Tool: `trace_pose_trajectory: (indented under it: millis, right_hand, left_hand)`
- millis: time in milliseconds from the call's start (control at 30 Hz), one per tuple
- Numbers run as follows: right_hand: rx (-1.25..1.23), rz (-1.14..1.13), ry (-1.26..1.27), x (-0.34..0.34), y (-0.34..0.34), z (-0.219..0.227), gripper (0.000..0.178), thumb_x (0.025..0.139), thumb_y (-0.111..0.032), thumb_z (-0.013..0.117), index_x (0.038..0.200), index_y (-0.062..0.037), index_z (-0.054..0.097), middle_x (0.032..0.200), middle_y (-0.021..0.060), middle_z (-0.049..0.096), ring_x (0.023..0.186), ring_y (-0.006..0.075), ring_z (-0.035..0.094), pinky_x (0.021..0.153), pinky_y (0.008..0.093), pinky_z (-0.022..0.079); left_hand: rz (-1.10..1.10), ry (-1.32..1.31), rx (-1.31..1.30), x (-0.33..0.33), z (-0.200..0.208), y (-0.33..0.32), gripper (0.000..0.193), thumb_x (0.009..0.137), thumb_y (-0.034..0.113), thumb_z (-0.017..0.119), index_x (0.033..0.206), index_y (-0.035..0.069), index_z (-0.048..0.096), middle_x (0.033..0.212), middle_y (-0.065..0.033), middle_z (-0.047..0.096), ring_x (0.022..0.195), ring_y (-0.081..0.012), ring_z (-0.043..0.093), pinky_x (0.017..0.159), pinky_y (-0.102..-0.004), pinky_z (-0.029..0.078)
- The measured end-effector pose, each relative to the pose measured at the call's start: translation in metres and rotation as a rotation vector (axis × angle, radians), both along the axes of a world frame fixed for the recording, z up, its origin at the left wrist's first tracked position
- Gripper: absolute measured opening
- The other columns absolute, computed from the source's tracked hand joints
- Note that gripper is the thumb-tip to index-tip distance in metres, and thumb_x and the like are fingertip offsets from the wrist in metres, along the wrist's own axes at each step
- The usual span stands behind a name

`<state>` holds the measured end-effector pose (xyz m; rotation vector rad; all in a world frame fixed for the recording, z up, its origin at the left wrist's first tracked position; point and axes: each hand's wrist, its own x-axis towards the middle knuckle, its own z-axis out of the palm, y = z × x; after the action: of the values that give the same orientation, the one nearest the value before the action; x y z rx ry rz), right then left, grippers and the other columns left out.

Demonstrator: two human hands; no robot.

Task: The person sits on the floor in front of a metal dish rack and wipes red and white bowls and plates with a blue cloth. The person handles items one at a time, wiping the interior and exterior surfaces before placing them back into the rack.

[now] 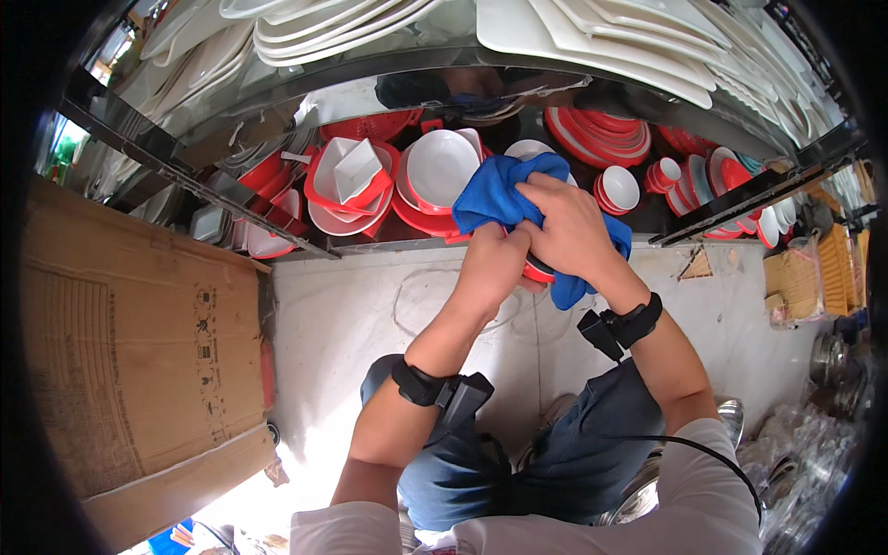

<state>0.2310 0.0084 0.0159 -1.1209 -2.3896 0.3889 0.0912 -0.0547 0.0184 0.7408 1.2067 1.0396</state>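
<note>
Just off the front edge of the lower shelf (647, 217), on your side of it, you have a red piece (537, 275) with a dark rim, mostly covered by the blue cloth (499, 190), so its long axis can't be told. It lies right against your left hand (495, 264), whose fingers curl closed around its near side. Your right hand (566, 227) sits above and to the right, fingers bunched on the cloth, their tips partly hidden. Farther out, a white-lined red bowl (444, 171) stands to your left, and nested bowls (619, 189) to your right, both on the shelf
</note>
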Motion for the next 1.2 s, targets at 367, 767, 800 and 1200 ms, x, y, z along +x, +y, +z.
trace_pose_trajectory:
  millis: [367, 767, 800, 1200]
  right_hand:
    - [0.249, -0.371, -0.164, 0.03, 0.011, -0.029, 0.063, 0.084, -0.028, 0.079, 0.139, -0.0043, 0.06, 0.133, 0.021, 0.056, 0.117, 0.0387, 0.06, 0.095, 0.0506, 0.052]
    - [-0.016, -0.3, -0.16, 0.011, -0.028, -0.028, 0.08, 0.081, -0.028, 0.08, 0.154, -0.0165, 0.049, 0.132, 0.0237, 0.057, 0.117, 0.042, 0.063, 0.093, 0.0502, 0.056]
    - [-0.069, -0.29, -0.179, 0.009, -0.031, -0.023, 0.079, 0.082, -0.025, 0.08, 0.154, -0.0149, 0.049, 0.129, 0.0226, 0.059, 0.115, 0.0423, 0.064, 0.092, 0.0486, 0.057]
    - [-0.155, -0.434, 0.363, 0.002, 0.012, -0.045, 0.076, 0.086, -0.027, 0.076, 0.155, -0.014, 0.048, 0.131, 0.0257, 0.059, 0.121, 0.0445, 0.061, 0.104, 0.0454, 0.051]
  left_hand:
    - [0.01, 0.092, 0.187, 0.018, -0.028, -0.003, 0.074, 0.092, -0.004, 0.045, 0.16, 0.013, 0.018, 0.134, -0.0232, 0.059, 0.101, -0.0339, 0.075, 0.066, -0.0413, 0.068]
    - [0.208, 0.287, 0.146, 0.005, -0.04, 0.004, 0.078, 0.089, -0.004, 0.044, 0.163, 0.012, 0.024, 0.14, -0.0172, 0.054, 0.112, -0.028, 0.066, 0.068, -0.0372, 0.066]
    - [0.186, 0.408, 0.174, 0.007, -0.042, 0.005, 0.079, 0.089, -0.004, 0.044, 0.164, 0.012, 0.025, 0.14, -0.0167, 0.055, 0.112, -0.0263, 0.065, 0.069, -0.035, 0.064]
    - [0.151, 0.425, 0.233, 0.001, -0.055, -0.003, 0.08, 0.089, -0.001, 0.048, 0.163, 0.02, 0.026, 0.134, -0.0297, 0.063, 0.116, -0.0484, 0.067, 0.097, -0.0468, 0.053]
